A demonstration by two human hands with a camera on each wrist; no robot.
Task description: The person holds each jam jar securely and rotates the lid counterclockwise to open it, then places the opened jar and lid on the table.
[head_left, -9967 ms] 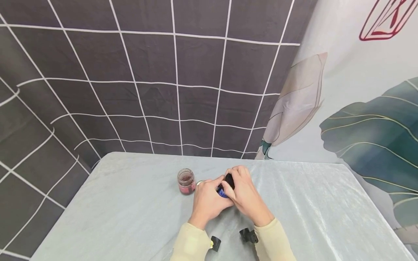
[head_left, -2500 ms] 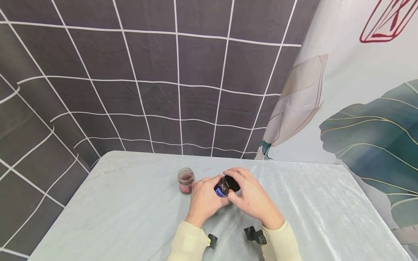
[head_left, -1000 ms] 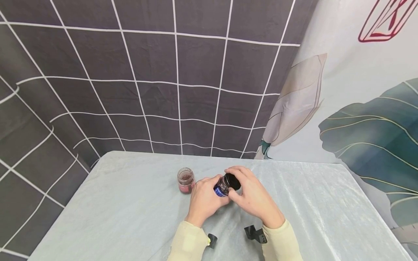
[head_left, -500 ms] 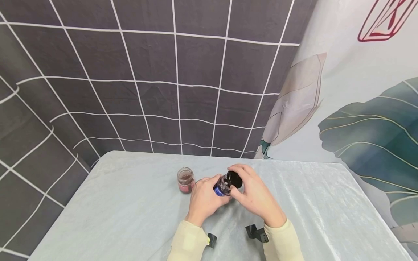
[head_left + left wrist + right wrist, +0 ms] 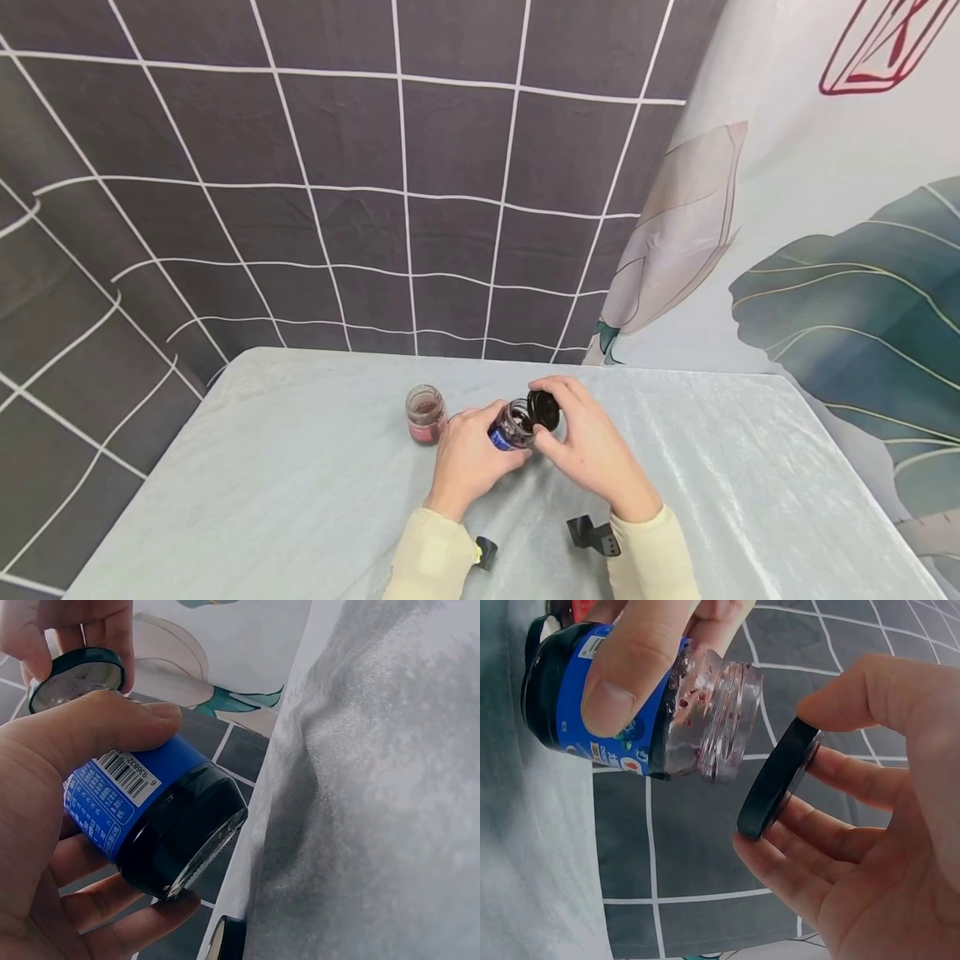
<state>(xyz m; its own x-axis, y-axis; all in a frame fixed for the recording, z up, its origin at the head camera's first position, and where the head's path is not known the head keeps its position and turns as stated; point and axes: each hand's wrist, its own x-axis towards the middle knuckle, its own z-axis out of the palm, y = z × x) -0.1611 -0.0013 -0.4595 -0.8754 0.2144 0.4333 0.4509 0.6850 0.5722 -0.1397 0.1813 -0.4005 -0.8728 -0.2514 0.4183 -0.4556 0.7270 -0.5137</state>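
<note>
My left hand [image 5: 468, 458] grips a glass jar [image 5: 124, 784] with a blue label and dark contents, its mouth tilted up to the right. Between the thumb and fingers of my right hand [image 5: 592, 454] is a round black lid [image 5: 778, 780], pinched by its edge. The right wrist view shows a small gap between this lid and the bare threaded glass neck. Pale residue marks the lid's inner face in the left wrist view. Just left of my left hand, an uncovered glass jar [image 5: 426, 417] with a reddish label stands upright.
Pale grey-blue cloth covers the table [image 5: 300, 467]. A dark round-edged thing with a cream inner side [image 5: 227, 941], perhaps another lid, shows low in the left wrist view. Behind the table hangs dark grid-patterned cloth [image 5: 337, 225], with a leaf-printed curtain [image 5: 825, 317] at right.
Ten seconds ago both hands closed around the blue-labelled jar and its lid. Since then the lid has come off and moved right, uncovering the mouth. The reddish-labelled jar stays put.
</note>
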